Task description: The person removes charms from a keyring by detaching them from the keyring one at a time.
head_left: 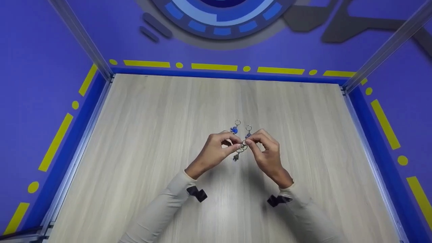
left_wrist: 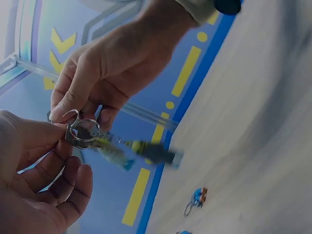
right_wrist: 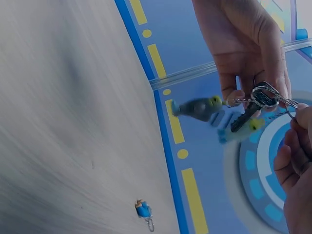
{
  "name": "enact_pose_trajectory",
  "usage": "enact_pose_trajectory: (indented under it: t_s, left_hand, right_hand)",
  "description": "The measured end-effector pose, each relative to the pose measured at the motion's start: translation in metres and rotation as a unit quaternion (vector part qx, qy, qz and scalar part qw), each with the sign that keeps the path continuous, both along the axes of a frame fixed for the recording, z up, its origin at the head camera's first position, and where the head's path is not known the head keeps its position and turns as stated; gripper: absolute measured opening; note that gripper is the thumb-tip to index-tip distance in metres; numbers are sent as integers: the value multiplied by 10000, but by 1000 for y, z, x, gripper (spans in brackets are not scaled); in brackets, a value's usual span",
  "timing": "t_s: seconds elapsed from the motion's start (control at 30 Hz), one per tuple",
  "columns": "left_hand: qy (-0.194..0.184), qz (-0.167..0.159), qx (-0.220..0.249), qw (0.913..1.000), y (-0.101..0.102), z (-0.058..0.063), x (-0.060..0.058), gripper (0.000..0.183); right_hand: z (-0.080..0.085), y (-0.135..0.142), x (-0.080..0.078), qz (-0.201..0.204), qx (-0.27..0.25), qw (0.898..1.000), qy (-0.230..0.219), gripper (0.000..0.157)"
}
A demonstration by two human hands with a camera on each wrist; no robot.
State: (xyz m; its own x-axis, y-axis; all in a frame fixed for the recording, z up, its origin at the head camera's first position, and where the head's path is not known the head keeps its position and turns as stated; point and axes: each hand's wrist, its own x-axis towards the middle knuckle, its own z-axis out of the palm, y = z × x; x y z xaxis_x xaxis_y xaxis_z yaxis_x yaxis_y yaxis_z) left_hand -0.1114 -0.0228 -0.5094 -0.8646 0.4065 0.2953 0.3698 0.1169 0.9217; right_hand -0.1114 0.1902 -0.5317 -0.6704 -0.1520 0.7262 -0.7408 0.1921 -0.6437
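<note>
Both hands meet above the table. My left hand (head_left: 216, 148) pinches a dark key (right_wrist: 246, 118) by its head between thumb and forefinger. The fingertips of my right hand (head_left: 268, 150) pinch a metal key ring (left_wrist: 85, 130) that overlaps the key's head. Two small figurine charms hang at the rings: a dark one (right_wrist: 197, 108) with a yellow band and pale blue end, on a short chain, and a paler yellow-and-blue one (right_wrist: 239, 131), blurred. Just beyond the hands on the table lie a blue figurine keychain (head_left: 234, 130) and a second blue keychain (head_left: 248, 135), partly hidden by the right fingers.
The wood-grain table (head_left: 152, 135) reaches to blue walls (head_left: 33, 84) with yellow markings at the back and sides. Metal frame posts (head_left: 81, 33) stand at the back corners. A dark wrist mount (head_left: 197, 193) sits on the left sleeve, another (head_left: 279, 200) on the right.
</note>
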Motion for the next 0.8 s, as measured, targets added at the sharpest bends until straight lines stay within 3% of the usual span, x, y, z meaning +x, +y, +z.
enact_pose_trajectory:
  t_s: [0.13, 0.23, 0.63, 0.8]
  left_hand:
    - [-990, -383, 630, 9924, 1, -5, 1, 12]
    - [-1285, -540, 748, 9874, 2, -9, 2, 14]
    - [-1329, -603, 1543, 9772, 12, -23, 9, 15]
    - [-1242, -388, 1715, 9766, 17, -26, 13, 15]
  right_hand:
    - [0, 0, 2, -97, -76, 9999, 97, 29]
    - [1, 1, 3, -100, -116, 9998, 126, 28]
    - [-1, 0, 6, -116, -396, 9991, 77, 24]
    - [-3, -4, 7, -135, -550, 9982, 177, 24]
